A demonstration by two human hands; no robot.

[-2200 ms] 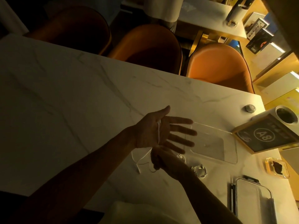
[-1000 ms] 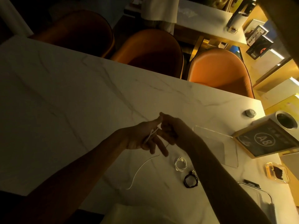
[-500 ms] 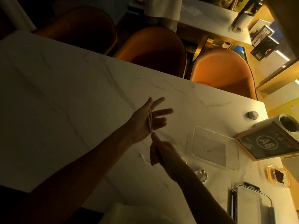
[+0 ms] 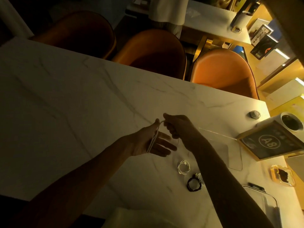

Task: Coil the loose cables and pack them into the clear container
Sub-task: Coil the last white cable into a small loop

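A thin white cable [image 4: 153, 140] is looped in several turns around my left hand [image 4: 148, 142], whose fingers are spread flat above the marble table [image 4: 82, 104]. My right hand [image 4: 177, 125] pinches the free end of this cable just beyond the left fingertips. On the table lie a coiled white cable [image 4: 183, 167] and a coiled black cable [image 4: 193, 184]. A third coil is mostly hidden behind my right forearm. The clear container [image 4: 233, 155] stands to the right, partly behind that forearm.
A framed "A8" sign [image 4: 269, 142] and a white cup [image 4: 291, 123] stand at the right edge. A clear lid [image 4: 266, 204], a small amber dish [image 4: 282, 176] and a round metal knob [image 4: 255, 114] lie nearby. Three orange chairs [image 4: 222, 69] line the far side.
My right hand rose from below the left palm to above its fingertips, carrying the cable end round for another turn. The loose tail no longer lies on the table.
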